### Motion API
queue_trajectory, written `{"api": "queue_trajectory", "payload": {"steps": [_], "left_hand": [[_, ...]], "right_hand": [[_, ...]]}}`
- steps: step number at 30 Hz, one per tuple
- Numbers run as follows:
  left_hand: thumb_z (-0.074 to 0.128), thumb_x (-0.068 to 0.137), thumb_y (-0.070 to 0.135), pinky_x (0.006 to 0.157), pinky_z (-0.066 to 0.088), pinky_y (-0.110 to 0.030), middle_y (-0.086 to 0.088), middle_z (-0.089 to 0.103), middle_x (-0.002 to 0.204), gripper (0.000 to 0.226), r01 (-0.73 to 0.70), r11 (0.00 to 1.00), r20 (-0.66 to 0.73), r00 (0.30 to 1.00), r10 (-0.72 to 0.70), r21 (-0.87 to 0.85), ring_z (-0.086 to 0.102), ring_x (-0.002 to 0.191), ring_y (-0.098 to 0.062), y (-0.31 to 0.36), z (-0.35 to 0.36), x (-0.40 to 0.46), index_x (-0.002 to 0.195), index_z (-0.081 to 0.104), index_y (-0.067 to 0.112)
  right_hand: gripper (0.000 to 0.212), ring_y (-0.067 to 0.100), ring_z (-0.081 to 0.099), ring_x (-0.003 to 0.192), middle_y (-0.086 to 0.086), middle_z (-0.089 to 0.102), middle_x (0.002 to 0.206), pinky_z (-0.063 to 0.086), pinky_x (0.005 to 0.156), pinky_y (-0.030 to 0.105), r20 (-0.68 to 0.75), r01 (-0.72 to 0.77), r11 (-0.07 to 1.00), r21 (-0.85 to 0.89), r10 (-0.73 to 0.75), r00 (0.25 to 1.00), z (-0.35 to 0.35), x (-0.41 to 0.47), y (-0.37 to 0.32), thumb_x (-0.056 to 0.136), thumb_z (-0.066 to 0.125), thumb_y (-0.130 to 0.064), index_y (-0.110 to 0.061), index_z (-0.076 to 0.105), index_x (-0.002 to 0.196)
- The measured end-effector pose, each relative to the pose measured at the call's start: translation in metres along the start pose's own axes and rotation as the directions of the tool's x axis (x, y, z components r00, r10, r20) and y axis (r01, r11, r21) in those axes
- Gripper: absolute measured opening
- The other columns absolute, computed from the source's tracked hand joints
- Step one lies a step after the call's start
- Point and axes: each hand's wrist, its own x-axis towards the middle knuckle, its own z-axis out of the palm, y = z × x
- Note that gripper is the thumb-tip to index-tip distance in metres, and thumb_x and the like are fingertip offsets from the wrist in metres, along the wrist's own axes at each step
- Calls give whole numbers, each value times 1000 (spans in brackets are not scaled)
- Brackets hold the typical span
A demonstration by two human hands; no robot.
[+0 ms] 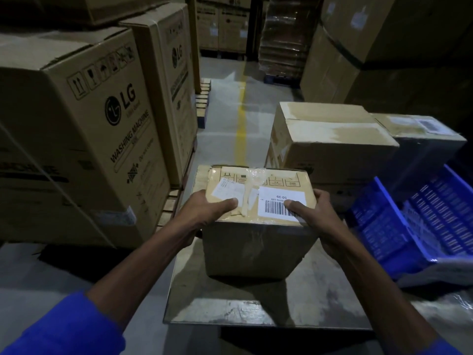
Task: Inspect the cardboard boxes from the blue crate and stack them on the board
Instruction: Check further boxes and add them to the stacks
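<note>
Gripping a cardboard box (256, 226) labelled "50/39", both hands' fingers (225, 203) curl round its sides.

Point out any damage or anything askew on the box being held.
The held box has wrinkled, lifting clear tape across its top and a torn paper label. The barcode label reads upside down.

blue crate (399, 226) cropped right, fingers behind box (256, 221)

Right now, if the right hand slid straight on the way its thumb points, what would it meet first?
The right hand has its thumb pointing across the box top toward the left hand, so probably that thumb first.
</note>
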Motion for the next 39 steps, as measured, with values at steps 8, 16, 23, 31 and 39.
{"api": "queue_trajectory", "payload": {"steps": [8, 16, 23, 31, 39], "left_hand": [[81, 80, 53, 66, 56, -38, 3, 70, 106, 64, 4, 998, -35, 999, -6, -57, 67, 95, -21, -9, -4, -1, 132, 62, 20], [76, 86, 48, 63, 53, -36, 3, 67, 104, 65, -18, 994, -81, 997, 10, -103, 65, 93, -19, -18, -17, -8, 140, 57, 17], [79, 75, 54, 75, 60, -45, -10, 78, 107, 63, -15, 949, -98, 995, -17, -316, 74, 91, -26, -50, -77, -6, 128, 65, 24], [58, 95, 63, 101, 52, -44, -8, 59, 139, 62, -116, 992, -208, 973, 101, -59, 62, 119, -27, -85, -109, 2, 151, 46, 38], [29, 83, 91, 111, 44, -55, -13, 59, 138, 94, 78, 968, -174, 977, -121, -238, 57, 127, -32, -138, -68, 6, 144, 56, 25]], "right_hand": [[53, 31, 72, 115, 12, 74, 125, 54, 96, 46, 195, -179, 860, 478, 95, 976, -4, -16, 9, 102, 44, -57, -20, 61, 137], [31, 25, 61, 117, 6, 72, 125, 48, 103, 48, 22, -215, 949, 231, 215, 976, 12, -4, 85, 108, 48, -32, -22, 65, 132], [75, 36, 43, 142, 13, 39, 161, 37, 115, 54, 88, -453, 891, 16, 450, 888, 12, -8, 122, 100, 52, -62, -16, 37, 158], [59, 37, 61, 121, 15, 59, 136, 57, 94, 50, 197, -352, 868, 352, 299, 934, 40, 0, 110, 94, 64, -58, -22, 56, 140], [61, 30, 57, 127, 4, 61, 137, 51, 102, 51, 151, -174, 865, 470, 116, 982, 18, 4, 73, 93, 55, -65, -29, 59, 141]]}}
